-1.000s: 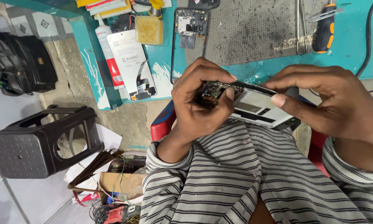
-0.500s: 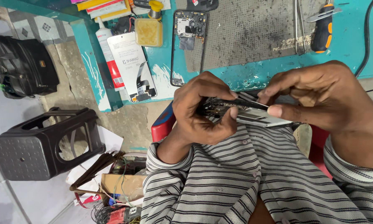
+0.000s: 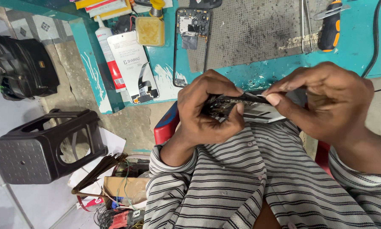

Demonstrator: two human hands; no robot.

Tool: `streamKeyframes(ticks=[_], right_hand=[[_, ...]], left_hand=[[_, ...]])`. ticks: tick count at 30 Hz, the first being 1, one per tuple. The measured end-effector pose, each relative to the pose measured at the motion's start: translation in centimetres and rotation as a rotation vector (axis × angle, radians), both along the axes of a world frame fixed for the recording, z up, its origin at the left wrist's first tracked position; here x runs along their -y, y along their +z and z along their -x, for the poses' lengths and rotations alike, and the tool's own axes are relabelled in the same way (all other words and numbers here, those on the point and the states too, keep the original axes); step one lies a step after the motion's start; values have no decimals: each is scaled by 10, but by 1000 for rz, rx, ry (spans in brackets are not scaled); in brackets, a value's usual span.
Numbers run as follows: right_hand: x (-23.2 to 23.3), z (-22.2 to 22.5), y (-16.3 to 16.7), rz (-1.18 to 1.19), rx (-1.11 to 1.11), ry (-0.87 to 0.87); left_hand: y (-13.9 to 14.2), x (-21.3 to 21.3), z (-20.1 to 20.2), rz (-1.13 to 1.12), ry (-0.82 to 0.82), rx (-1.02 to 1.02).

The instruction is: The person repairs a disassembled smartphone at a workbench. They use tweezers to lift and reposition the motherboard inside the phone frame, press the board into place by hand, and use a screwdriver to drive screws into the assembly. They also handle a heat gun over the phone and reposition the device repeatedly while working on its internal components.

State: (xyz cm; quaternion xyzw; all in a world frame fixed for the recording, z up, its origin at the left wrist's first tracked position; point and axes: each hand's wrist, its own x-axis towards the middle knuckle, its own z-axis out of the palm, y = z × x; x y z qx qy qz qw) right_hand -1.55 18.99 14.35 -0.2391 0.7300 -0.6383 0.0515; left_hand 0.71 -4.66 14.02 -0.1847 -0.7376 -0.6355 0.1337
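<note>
The opened phone [image 3: 245, 108] is gripped between both hands above the lap: left hand [image 3: 207, 110] fingers closed around its end, right hand [image 3: 326, 99] fingers pinching its upper edge.

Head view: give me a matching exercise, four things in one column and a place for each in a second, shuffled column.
1 opened phone
2 screwdriver
3 black stool
4 black bag

a on the grey mat, upper right
b on the floor, upper left, beside the bench
c between the left hand and right hand
d on the floor, lower left

Pairs: 1-c, 2-a, 3-d, 4-b
</note>
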Motion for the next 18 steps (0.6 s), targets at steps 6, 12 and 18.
streamKeyframes(ticks=[6,12,18], right_hand=[[1,0,-7,19,-140,-65],[5,-3,-16,-76,-351,-62],[10,-5,-13,-221,-519,-93]], left_hand=[[-3,0,-2,-26,3,104],[-10,-5,-6,-144,-30,303],[-10,-8,-8,-177,-29,426]])
